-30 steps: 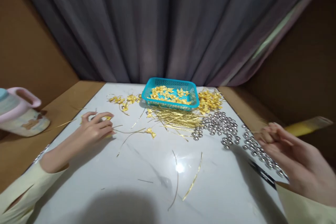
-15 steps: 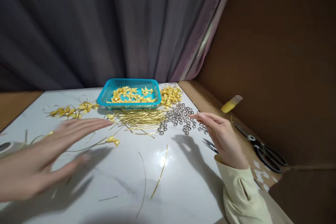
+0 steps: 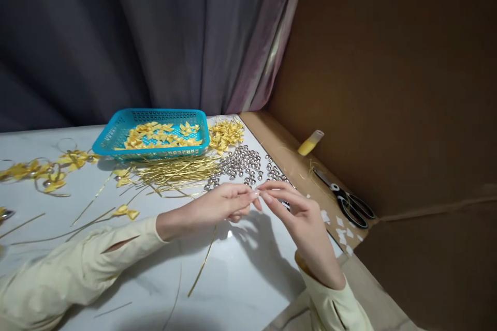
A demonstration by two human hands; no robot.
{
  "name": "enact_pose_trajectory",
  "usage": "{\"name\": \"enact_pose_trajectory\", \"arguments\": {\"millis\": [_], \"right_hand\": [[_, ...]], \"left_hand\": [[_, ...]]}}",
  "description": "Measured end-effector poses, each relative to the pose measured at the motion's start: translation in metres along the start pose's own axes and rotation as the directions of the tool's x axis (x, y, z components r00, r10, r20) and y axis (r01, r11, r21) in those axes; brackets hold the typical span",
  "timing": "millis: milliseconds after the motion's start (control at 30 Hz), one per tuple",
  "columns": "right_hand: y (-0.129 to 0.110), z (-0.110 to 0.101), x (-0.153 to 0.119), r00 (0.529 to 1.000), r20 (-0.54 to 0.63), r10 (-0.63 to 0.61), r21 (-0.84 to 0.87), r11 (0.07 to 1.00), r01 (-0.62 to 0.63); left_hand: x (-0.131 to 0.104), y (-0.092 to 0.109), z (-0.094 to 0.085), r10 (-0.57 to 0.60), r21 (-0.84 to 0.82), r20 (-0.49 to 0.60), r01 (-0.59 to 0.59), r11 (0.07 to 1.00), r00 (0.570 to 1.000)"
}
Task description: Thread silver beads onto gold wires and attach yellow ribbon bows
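Note:
My left hand (image 3: pixel 219 204) reaches in from the left with thumb and fingers pressed together. Its fingertips meet those of my right hand (image 3: pixel 305 217), whose thumb and forefinger also pinch. Whatever lies between the fingertips is too small to make out. Just beyond them spreads a heap of silver beads (image 3: pixel 240 160). Left of the beads lies a bundle of gold wires (image 3: pixel 176 169). Below my left hand a single gold wire (image 3: pixel 202 266) rests on the white tabletop (image 3: pixel 240 284). A yellow ribbon bow (image 3: pixel 126 212) lies above my left forearm.
A blue basket (image 3: pixel 104 146) at the back holds yellow ribbon bows. More yellow bows (image 3: pixel 227 134) are piled beside it, and wired bows (image 3: pixel 73 159) lie to the left. Black-handled scissors (image 3: pixel 345 199), a yellow tube (image 3: pixel 310 143) and white scraps (image 3: pixel 341 235) lie along the right edge.
My left hand has swung right, over the table's middle, to meet my right hand at the fingertips. Both hands were apart before. The view has turned to the right.

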State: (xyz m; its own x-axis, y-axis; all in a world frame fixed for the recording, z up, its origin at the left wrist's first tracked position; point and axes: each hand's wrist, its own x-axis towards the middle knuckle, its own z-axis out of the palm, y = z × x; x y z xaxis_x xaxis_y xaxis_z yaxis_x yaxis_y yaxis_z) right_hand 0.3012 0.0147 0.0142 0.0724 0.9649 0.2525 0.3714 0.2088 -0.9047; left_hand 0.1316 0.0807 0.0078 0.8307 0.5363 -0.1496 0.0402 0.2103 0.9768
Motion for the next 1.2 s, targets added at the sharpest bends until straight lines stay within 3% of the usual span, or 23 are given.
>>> {"name": "enact_pose_trajectory", "arguments": {"millis": [200, 367, 533, 633, 833, 1000, 1133, 1200], "right_hand": [[0.014, -0.014, -0.012, 0.982, 0.18, 0.057, -0.024, 0.998, -0.054], [0.022, -0.005, -0.019, 0.97, 0.241, -0.015, -0.176, 0.983, 0.059], [0.021, 0.01, -0.021, 0.961, 0.249, -0.119, -0.258, 0.948, 0.184], [0.018, 0.012, -0.024, 0.96, 0.237, -0.151, -0.268, 0.939, 0.215], [0.016, 0.02, -0.033, 0.975, 0.213, -0.066, -0.092, 0.992, 0.087], [0.023, 0.022, -0.037, 0.975, 0.19, 0.115, 0.143, 0.979, -0.143], [0.026, 0.013, -0.036, 0.991, 0.119, 0.059, 0.147, 0.986, -0.077], [0.025, 0.01, -0.036, 0.988, 0.153, -0.008, 0.067, 0.998, -0.003]], "left_hand": [[-0.004, -0.009, -0.004, -0.093, 0.001, 0.03, 0.093, 0.996, 0.995], [-0.007, -0.009, 0.001, -0.115, 0.061, 0.01, 0.114, 0.992, 0.993], [-0.008, -0.011, 0.01, 0.006, 0.338, -0.091, 0.025, 0.941, 0.996], [-0.013, -0.011, 0.012, 0.061, 0.435, -0.089, -0.016, 0.9, 0.994], [-0.02, -0.007, 0.009, 0.007, 0.307, 0.045, -0.02, 0.951, 0.999], [-0.024, -0.004, 0.01, -0.018, 0.325, 0.1, -0.016, 0.946, 0.995], [-0.026, -0.007, 0.011, -0.063, 0.217, 0.082, 0.044, 0.975, 0.995], [-0.026, -0.008, 0.011, -0.083, 0.164, 0.086, 0.068, 0.984, 0.993]]}}
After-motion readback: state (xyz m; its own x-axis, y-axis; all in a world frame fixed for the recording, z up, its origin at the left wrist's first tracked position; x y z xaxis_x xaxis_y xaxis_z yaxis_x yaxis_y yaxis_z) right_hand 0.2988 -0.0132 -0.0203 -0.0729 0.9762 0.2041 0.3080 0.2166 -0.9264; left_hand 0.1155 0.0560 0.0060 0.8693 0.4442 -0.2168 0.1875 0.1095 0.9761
